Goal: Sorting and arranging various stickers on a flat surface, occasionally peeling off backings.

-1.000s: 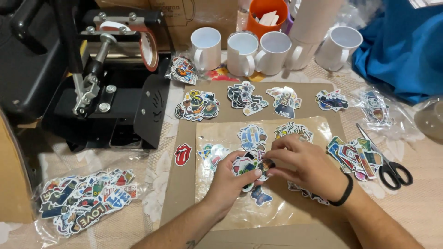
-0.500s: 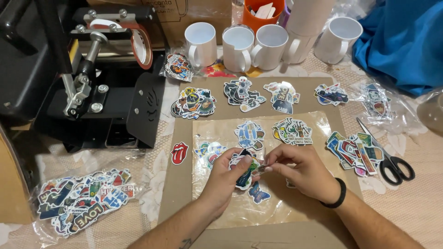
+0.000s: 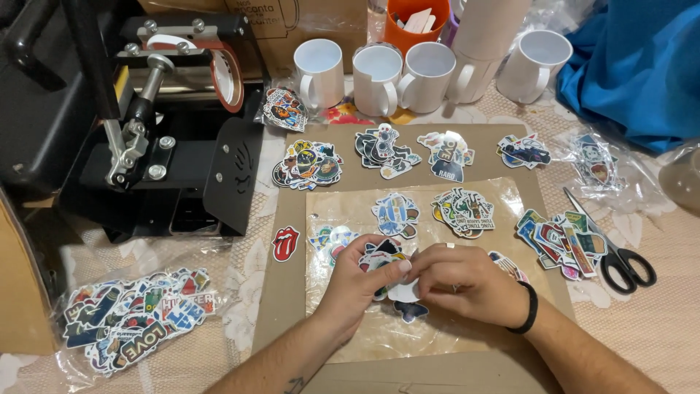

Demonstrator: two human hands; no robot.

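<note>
Both hands have drifted slightly down and left in frame since the earlier views; whole scene sits a touch lower, so mostly a head shift. Piles unchanged.

Largest to smallest:
- Brown cardboard sheet (image 3: pixel 292 306), centre of frame, with a clear plastic film (image 3: pixel 343 211) laid on it.
- Black mug heat press (image 3: pixel 168 146), upper left, untouched.
- Row of white ceramic mugs (image 3: pixel 319 69) along the top edge, all bare, no print on them that I can see.
- Sorted piles of colourful die-cut stickers (image 3: pixel 306 162) spread over the upper and right parts of the sheet; a bagged heap of loose stickers (image 3: pixel 131 321) at lower left looks unsorted.
- Black-handled scissors (image 3: pixel 620 255) at right, lying idle.
- Left hand (image 3: pixel 357 281) and right hand (image 3: pixel 470 281) meet at centre-bottom over the film. Fingers of both narrowed to a pinch on a small stack of stickers (image 3: pixel 383 259), thumbs on top.

Progress, as a judgement: sorting partway through; about eight groups laid out, bagged heap and hand stack remaining.

Stack orientation: faces up toward camera, roughly flat. Long axis seems to run upper left to lower right, but fingers cover too much to be sure.
</note>
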